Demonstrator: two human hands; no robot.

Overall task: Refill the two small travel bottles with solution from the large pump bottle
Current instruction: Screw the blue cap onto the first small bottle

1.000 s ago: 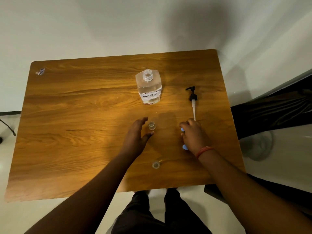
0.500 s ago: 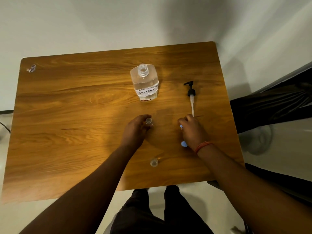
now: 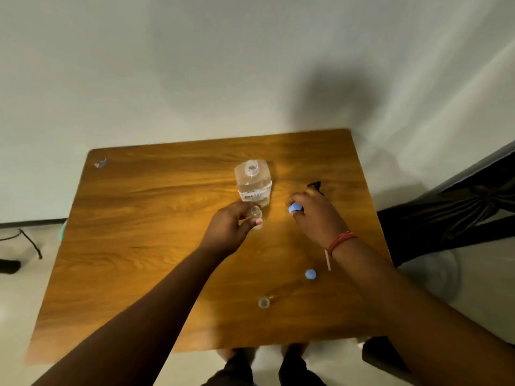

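The large clear bottle point(image 3: 253, 181) with a white label stands uncapped at the table's middle back. Its black pump point(image 3: 316, 185) lies to the right, mostly hidden behind my right hand, with the tube end point(image 3: 328, 260) showing below my wrist. My left hand point(image 3: 231, 227) grips a small clear travel bottle point(image 3: 255, 214) lifted just in front of the large bottle. My right hand point(image 3: 317, 218) pinches a blue cap point(image 3: 294, 208) raised off the table. A second blue cap point(image 3: 310, 274) lies on the table. The other small travel bottle point(image 3: 264, 302) stands open near the front edge.
The wooden table point(image 3: 139, 246) stands against a pale wall. A small clear scrap point(image 3: 100, 162) lies at its back left corner. A dark chair point(image 3: 459, 213) is to the right, and cables point(image 3: 28, 243) lie on the floor to the left.
My left hand closed round the small bottle and lifted it toward the large bottle. My right hand picked up one blue cap and rose. The camera tilted up.
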